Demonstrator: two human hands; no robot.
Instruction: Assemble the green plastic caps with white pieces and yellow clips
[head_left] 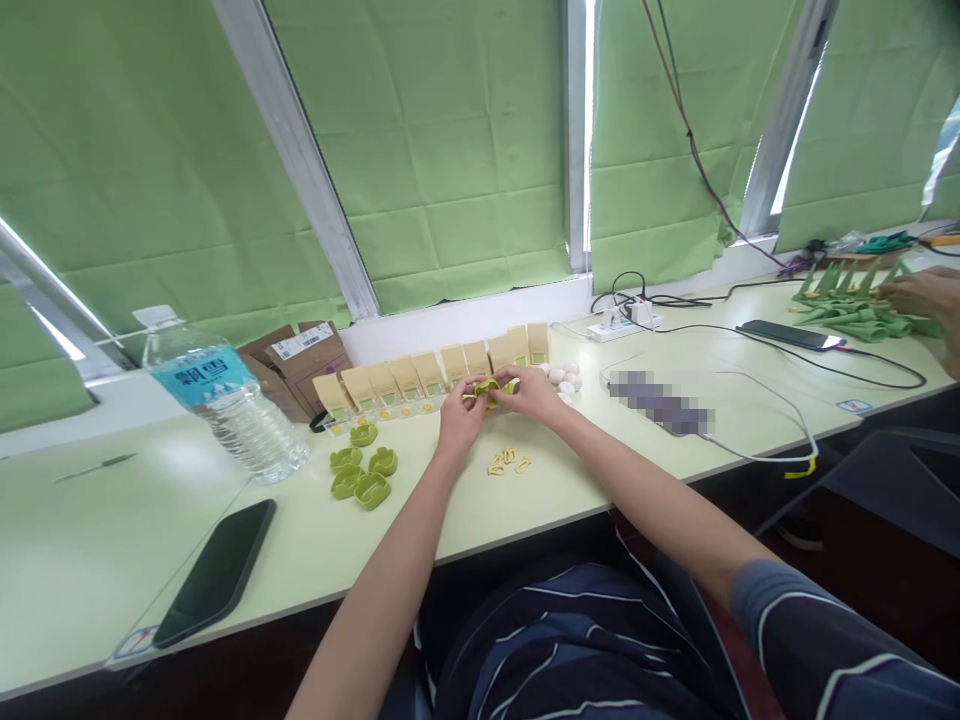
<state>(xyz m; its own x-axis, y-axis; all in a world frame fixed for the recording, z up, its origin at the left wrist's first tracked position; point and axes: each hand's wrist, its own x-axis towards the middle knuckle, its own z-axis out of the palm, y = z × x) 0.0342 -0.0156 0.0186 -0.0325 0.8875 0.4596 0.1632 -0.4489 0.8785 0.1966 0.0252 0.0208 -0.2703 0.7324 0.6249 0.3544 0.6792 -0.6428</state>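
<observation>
Both my hands meet over the middle of the table. My left hand (463,405) and my right hand (531,392) pinch a small green plastic cup-like piece (486,386) between their fingertips; its exact kind is partly hidden by the fingers. Behind my hands runs a row of small clear boxes with raised beige card flaps (405,375), some holding yellow bits. Several matching green pieces (371,489) lie to the left of my left hand. Nearer to me are several small yellow ring-like pieces (496,464). White and pinkish rounded pieces (564,378) sit just right of my right hand.
A large water bottle (225,400) and an open cardboard box (296,365) stand at left, with a black phone (217,572) near the front edge. Cables, a power strip (624,322) and another phone (791,335) occupy the right. A co-worker's hand (922,298) is by green cloth items (862,312).
</observation>
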